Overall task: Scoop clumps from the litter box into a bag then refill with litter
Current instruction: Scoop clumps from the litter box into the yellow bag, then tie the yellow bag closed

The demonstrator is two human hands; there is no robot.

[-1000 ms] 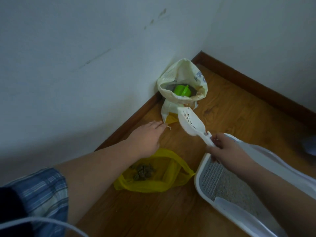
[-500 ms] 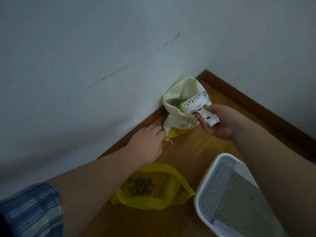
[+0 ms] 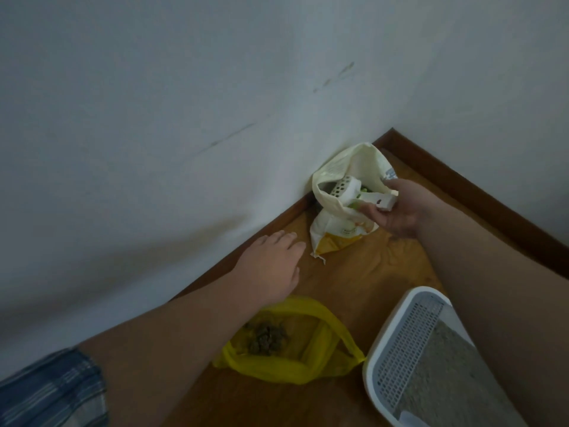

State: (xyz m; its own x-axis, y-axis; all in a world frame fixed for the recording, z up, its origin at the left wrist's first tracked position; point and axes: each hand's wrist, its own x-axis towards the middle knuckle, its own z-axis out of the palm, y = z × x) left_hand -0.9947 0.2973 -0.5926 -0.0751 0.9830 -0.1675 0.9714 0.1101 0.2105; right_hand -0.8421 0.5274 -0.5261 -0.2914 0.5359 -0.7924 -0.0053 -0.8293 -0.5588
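Observation:
A cream litter bag (image 3: 357,167) stands open in the room corner. My right hand (image 3: 397,211) grips the handle of a white slotted scoop (image 3: 348,189), whose head is inside the bag's mouth next to a green cup (image 3: 365,190). My left hand (image 3: 271,266) lies flat on the wooden floor, fingers straight, just left of the bag's bottom corner. A yellow plastic bag (image 3: 295,359) lies open near me with dark clumps (image 3: 266,339) inside. The white litter box (image 3: 400,340) with grey litter sits at the lower right, partly hidden by my right arm.
White walls meet at the corner with a dark wooden skirting board (image 3: 468,186). Bare wooden floor (image 3: 363,278) lies between the two bags and the box. A blue checked sleeve (image 3: 52,392) shows at the lower left.
My right hand carried the scoop from above the litter box over to the cream bag and pushed its head into the bag's mouth. My left hand stayed on the floor.

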